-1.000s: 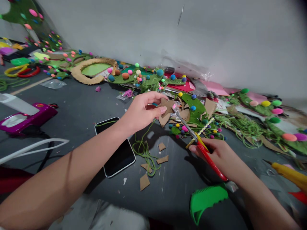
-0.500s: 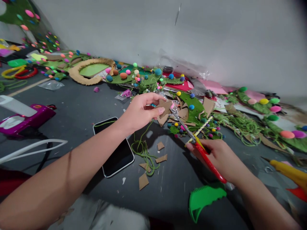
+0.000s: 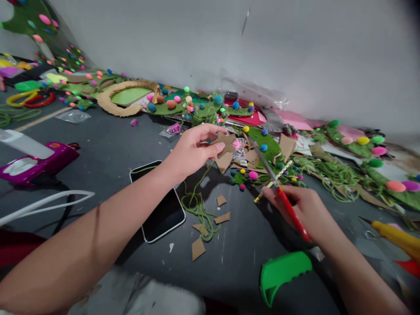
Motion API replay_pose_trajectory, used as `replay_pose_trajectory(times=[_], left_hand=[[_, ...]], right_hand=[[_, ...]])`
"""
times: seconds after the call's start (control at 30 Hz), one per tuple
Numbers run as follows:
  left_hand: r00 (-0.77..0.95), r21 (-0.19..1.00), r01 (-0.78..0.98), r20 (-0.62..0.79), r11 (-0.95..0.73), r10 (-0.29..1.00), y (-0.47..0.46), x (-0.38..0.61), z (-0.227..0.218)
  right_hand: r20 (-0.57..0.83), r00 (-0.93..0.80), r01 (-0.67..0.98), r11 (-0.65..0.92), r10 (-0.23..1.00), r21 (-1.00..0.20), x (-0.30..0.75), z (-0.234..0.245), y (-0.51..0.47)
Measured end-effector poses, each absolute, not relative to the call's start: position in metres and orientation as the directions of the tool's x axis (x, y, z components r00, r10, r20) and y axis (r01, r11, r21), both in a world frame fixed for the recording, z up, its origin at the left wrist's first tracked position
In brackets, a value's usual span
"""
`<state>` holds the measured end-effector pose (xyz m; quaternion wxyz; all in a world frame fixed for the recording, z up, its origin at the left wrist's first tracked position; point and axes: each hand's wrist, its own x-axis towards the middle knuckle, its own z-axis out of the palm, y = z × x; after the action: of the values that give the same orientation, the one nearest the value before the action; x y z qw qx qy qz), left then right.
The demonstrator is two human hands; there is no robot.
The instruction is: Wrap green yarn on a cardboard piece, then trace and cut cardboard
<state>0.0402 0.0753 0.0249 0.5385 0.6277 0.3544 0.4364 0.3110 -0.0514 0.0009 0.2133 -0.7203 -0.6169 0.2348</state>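
Between the thumb and fingers of my left hand (image 3: 193, 148) is a small brown cardboard star (image 3: 226, 145). My right hand (image 3: 298, 205) grips red-handled scissors (image 3: 290, 210), their blades pointing up and away, apart from the star. The blades look closed, though they are slightly blurred. A pale yellow patterned stick (image 3: 280, 176) lies by my right thumb and crosses behind the scissors. Below my hands, several cardboard scraps (image 3: 198, 249) are scattered on the dark table beside a tangle of green yarn (image 3: 197, 208).
Under my left forearm lies a phone (image 3: 164, 214). A green comb-like tool (image 3: 284, 273) is near the front, and a yellow-handled tool (image 3: 393, 232) at right. A purple glue-gun-like device (image 3: 49, 164) stands left. Felt pieces with pompoms (image 3: 203, 105) line the wall.
The scissors have moved away from the star to the right, and their blades have swung clear of it. My left hand still holds the star, now turned slightly more toward me.
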Motion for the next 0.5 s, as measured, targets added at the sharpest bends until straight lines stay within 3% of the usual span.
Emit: replay_pose_trajectory(times=[0.1,0.2,0.27,0.37,0.5], left_hand=[[0.461,0.991,-0.053,0.136,-0.126,0.877,0.07,0.043,0.026],[0.59,0.997,-0.069,0.067,-0.033,0.804,0.059,0.049,0.026],[0.643,0.999,-0.026,0.036,-0.025,0.765,0.052,0.053,0.025],[0.688,0.998,0.042,0.011,-0.055,0.726,0.048,0.057,0.02],[0.705,0.993,0.088,-0.011,-0.072,0.709,0.048,0.059,0.014]], right_hand=[[-0.062,0.223,0.604,-0.188,0.973,-0.774,0.305,0.004,-0.047],[-0.002,0.224,0.221,-0.053,0.975,-0.974,0.29,0.01,-0.043],[0.028,0.222,0.043,0.019,0.975,-0.999,0.279,0.013,-0.041],[0.032,0.226,0.002,0.032,0.974,-0.999,0.27,0.011,-0.041],[0.039,0.229,0.076,0.022,0.973,-0.997,0.267,0.004,-0.042]])
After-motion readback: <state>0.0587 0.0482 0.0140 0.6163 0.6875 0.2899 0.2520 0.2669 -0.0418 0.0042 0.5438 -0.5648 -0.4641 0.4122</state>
